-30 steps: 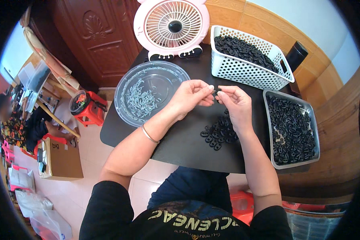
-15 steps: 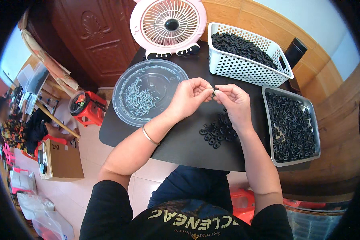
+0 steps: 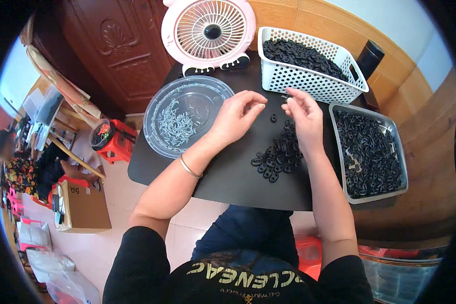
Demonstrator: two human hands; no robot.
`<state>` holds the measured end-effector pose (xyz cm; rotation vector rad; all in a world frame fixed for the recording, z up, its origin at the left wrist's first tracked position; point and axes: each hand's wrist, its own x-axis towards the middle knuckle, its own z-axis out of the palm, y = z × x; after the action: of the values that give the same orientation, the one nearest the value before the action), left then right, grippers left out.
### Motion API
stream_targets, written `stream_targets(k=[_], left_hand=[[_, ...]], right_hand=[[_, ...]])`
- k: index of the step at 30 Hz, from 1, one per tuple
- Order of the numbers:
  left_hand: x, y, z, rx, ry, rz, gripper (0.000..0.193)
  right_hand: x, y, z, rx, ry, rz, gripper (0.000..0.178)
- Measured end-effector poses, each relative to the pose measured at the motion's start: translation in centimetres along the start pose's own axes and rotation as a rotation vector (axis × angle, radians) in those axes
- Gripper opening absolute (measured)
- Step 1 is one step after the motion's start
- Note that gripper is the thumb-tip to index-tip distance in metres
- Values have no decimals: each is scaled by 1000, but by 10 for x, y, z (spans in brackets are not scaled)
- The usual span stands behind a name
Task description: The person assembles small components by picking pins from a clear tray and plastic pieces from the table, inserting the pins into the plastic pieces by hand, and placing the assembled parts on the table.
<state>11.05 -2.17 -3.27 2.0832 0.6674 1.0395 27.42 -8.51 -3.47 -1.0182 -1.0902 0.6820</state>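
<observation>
My left hand (image 3: 238, 115) hovers over the table's middle, its fingers bent with thumb and forefinger tips a little apart; nothing shows between them. Opposite it, my right hand (image 3: 305, 114) pinches a small greyish piece (image 3: 285, 98), too small to make out fully. Below the gap between the hands lies a single black oval part (image 3: 273, 118). A loose pile of black oval parts with holes (image 3: 276, 158) spreads beneath my right hand. Left of my left hand, a round clear plastic tub (image 3: 152, 101) holds many small silvery pins (image 3: 175, 124).
A white perforated basket (image 3: 309, 86) full of black parts stands at the back right. Beside it are a metal tray (image 3: 345, 177) of black parts and a dark cylinder (image 3: 370, 58). A pink fan (image 3: 180, 55) stands at the back. Another person sits far left, near a cardboard box (image 3: 86, 205).
My hands, together half a second ago over a small black part, are now apart. A single black oval part now lies on the table between them. The view has shifted slightly.
</observation>
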Motion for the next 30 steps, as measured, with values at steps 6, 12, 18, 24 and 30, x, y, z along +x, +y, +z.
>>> stream_targets(k=[6,12,18,24,30], left_hand=[[14,-7,23,450,-100,379,32],[18,-13,41,604,-384,317,21],[13,-8,34,739,-365,306,19],[8,-3,16,586,-406,212,20],[3,11,-4,-151,-284,-233,11]], right_hand=[[7,14,-6,43,95,-35,20],[9,17,-12,51,100,-52,16],[6,13,-7,4,89,1,12],[5,14,-5,-10,62,-14,12],[-1,8,1,5,11,32,14]])
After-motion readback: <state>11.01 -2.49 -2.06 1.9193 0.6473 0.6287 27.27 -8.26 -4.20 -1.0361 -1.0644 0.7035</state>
